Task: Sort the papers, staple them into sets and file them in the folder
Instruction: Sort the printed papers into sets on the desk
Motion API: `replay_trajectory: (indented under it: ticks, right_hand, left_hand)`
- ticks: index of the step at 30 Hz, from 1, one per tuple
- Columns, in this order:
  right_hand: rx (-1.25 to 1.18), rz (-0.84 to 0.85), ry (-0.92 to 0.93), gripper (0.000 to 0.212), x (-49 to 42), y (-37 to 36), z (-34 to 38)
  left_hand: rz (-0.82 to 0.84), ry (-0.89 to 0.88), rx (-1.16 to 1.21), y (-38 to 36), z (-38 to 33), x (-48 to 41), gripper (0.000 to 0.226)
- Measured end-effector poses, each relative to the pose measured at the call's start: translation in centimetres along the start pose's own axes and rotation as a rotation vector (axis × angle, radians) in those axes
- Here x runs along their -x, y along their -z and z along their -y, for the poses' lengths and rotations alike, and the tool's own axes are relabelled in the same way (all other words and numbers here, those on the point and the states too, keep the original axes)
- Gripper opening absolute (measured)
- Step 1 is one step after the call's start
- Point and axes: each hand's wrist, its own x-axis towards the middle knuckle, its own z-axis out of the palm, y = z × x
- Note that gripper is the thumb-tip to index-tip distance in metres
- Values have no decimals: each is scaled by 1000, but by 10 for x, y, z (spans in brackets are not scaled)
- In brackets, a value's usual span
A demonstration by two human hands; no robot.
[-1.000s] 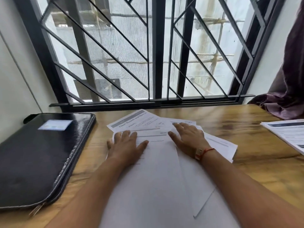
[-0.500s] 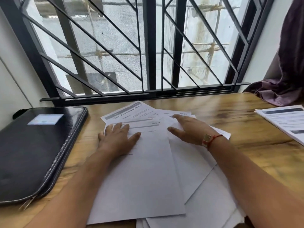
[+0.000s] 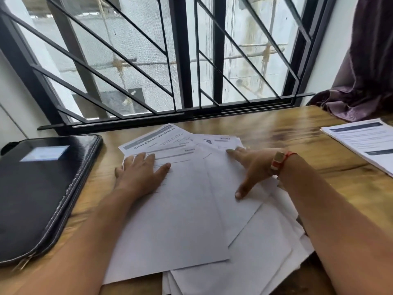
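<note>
Both the left hand (image 3: pixel 140 174) and right hand (image 3: pixel 253 167) apparently rest flat on fanned papers (image 3: pixel 191 220).

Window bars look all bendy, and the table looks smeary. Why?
Head view: the wide-angle lens bows the black metal window bars near the edges; head view: the brown wooden table is streaked, likely motion blur, with daylight glare off its far surface.
</note>
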Motion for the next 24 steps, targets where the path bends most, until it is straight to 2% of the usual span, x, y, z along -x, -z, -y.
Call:
replay_trajectory:
  ticks: [7, 13, 15, 18, 20, 24]
  right_hand:
    - [-187, -131, 51, 138, -11, -2, 3]
    - [-242, -199, 33, 122, -13, -3, 7]
    - [-184, -161, 13, 130, -5, 1, 6]
    - [-25, 50, -9, 155, 16, 7, 8]
    - [68, 140, -14, 159, 24, 10, 18]
    - [87, 113, -13, 160, 23, 8, 29]
  left_hand:
    - [-72, 23, 67, 6, 1, 0, 68]
    - [-29, 0, 63, 7, 1, 2, 67]
    - [-28, -4, 59, 7, 2, 1, 68]
    - [-29, -6, 60, 6, 2, 0, 68]
    - [-29, -1, 65, 6, 2, -1, 67]
    - [-33, 1, 44, 6, 2, -1, 66]
